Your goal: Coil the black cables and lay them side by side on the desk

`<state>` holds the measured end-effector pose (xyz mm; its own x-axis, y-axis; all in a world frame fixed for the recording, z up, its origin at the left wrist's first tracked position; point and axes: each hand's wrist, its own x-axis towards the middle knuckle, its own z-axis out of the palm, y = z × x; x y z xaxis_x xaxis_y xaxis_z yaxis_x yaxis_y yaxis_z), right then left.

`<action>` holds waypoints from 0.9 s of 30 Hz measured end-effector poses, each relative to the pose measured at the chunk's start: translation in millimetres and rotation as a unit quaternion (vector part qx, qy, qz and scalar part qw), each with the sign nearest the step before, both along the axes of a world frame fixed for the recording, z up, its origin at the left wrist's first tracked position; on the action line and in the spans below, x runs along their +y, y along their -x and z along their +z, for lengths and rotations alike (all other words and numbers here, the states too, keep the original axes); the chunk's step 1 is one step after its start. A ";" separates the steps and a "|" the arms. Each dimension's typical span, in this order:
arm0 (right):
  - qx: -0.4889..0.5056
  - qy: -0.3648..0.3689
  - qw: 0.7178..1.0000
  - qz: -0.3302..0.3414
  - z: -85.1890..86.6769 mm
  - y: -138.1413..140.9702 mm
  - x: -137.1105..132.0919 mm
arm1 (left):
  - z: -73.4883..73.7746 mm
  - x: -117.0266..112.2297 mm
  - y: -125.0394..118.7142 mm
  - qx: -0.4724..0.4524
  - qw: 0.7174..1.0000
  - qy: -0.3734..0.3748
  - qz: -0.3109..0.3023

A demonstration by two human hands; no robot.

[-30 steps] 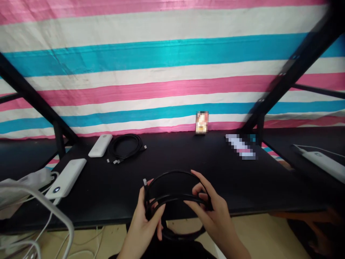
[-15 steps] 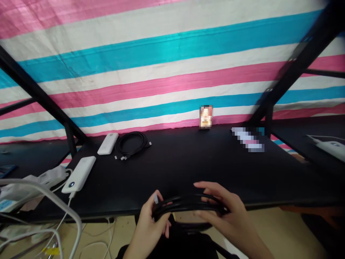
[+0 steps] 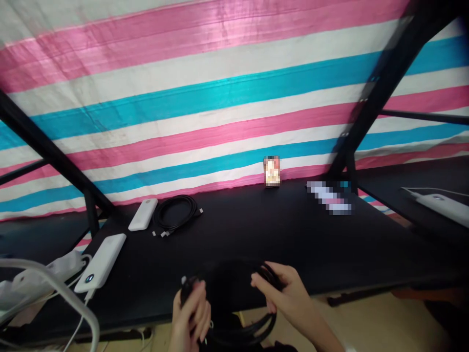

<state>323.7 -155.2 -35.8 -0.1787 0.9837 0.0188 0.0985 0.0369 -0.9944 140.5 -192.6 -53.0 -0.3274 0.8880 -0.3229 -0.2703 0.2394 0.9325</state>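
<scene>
A coil of black cable [image 3: 252,326] hangs between my two hands at the table's front edge. My left hand [image 3: 192,310] is closed round the cable's left side, and a small pale connector tip pokes out above its fingers. Around the right side of the loops, my right hand [image 3: 284,293] is wrapped with its thumb on top. The far part of the coil blends into the dark table. Another coiled black cable [image 3: 178,213] with metal plugs lies farther back on the left of the table.
Two white power banks [image 3: 143,214] [image 3: 100,261] lie on the black table [image 3: 234,234]; the nearer has a white cord plugged in. A power strip [image 3: 54,274] and thick white cable [image 3: 78,293] are at left. Blurred-out items [image 3: 271,172] stand at the back. Black frame posts [image 3: 370,107] flank the table.
The coil has tipped from nearly edge-on to a more open loop. My left hand has moved left and down and closed tighter; my right fingers have closed round the cable. The view has tilted up.
</scene>
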 end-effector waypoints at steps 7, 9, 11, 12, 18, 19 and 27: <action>0.176 0.080 0.980 -0.034 -37.4 48.2 3.3 | -5.0 38.4 -49.4 -0.277 0.948 -0.016 0.158; 0.151 0.072 0.984 -0.055 -43.7 46.8 8.8 | -15.8 48.2 -60.7 -0.331 0.933 -0.005 0.144; 0.108 0.080 0.990 -0.045 -47.8 35.6 18.3 | -24.4 56.1 -64.3 -0.339 0.935 -0.012 0.108; 0.083 0.095 0.992 -0.024 -50.0 28.4 24.5 | -27.2 59.7 -63.6 -0.322 0.942 -0.021 0.092; -0.008 0.194 0.980 -0.046 -75.9 6.0 80.7 | -31.5 93.5 -43.1 -0.102 0.995 -0.005 0.014; -0.007 0.191 0.980 -0.058 -79.9 6.9 93.0 | -33.0 102.1 -38.3 -0.070 0.997 0.003 -0.011; 0.075 0.134 0.980 -0.123 -80.0 18.2 188.9 | -57.9 145.2 -8.5 -0.053 0.972 0.007 -0.230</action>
<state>305.4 33.8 -115.8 0.0504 0.9697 -0.2389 -0.0759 -0.2348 -0.9691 149.0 -47.4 -110.9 0.1392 0.9280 -0.3455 -0.2260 0.3695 0.9013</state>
